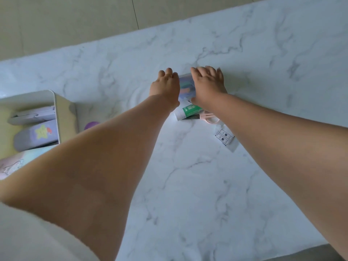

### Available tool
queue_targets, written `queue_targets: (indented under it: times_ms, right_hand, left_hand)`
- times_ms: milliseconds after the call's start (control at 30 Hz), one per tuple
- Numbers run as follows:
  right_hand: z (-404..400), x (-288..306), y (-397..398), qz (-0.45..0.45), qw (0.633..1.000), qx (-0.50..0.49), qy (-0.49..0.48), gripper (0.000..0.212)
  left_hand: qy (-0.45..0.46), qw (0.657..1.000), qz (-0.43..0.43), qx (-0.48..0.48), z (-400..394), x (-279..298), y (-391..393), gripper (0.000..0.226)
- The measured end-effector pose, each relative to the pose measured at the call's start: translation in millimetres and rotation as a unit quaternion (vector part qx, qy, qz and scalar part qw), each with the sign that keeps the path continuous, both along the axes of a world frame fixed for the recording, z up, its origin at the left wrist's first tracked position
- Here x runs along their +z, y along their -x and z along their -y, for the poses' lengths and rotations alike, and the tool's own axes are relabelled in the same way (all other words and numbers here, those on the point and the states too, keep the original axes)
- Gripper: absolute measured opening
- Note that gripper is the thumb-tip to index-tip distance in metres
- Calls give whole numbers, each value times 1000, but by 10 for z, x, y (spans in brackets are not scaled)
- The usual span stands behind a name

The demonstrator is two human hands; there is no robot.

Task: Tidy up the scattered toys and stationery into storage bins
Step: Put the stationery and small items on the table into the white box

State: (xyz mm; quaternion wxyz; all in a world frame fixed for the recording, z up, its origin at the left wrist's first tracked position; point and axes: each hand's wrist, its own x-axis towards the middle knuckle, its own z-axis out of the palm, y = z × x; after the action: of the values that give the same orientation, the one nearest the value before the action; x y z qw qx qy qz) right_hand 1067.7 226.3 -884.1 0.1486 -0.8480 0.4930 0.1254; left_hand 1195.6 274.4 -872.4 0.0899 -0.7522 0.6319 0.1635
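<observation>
A clear plastic box (186, 86) with coloured pieces inside sits far out on the marble table (188, 185). My left hand (166, 83) lies against its left side and my right hand (209, 81) covers its right side and top, fingers curved over it. Just in front of the box lie a white and green packet (188, 111) and pink scissors (210, 117). A white storage bin (37, 117) stands at the left, holding a grey case and a lilac pouch with a yellow star (40, 132).
A small clear packet with a dark printed label (225, 137) lies under my right forearm. A purple round thing (91, 125) peeks out beside the bin, mostly hidden by my left arm. Beyond the table's far edge is beige floor (75, 19).
</observation>
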Motion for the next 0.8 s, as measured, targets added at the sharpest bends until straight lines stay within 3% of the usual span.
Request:
queue_targets:
  times_ms: [133, 233, 434, 600, 800]
  right_hand:
    - [-107, 180, -216, 3, 1000, 26, 7, 75]
    - [-270, 349, -548, 17, 999, 49, -15, 80]
    - [-754, 752, -1484, 50, 989, 135, -12, 82]
    - [-1250, 988, -2388, 92, 981, 172, 12, 68]
    - [-1763, 927, -3123, 74, 977, 198, 25, 73]
  left_hand:
    - [8, 1000, -13, 13, -232, 144, -229, 71]
    - [13, 1000, -7, 27, -506, 334, -602, 75]
    - [1, 998, 37, 55, -1181, 798, -1576, 76]
    - [-1, 995, 60, 75, -1717, 1053, -2455, 81]
    - [-29, 989, 113, 86, -2197, 902, -3125, 82]
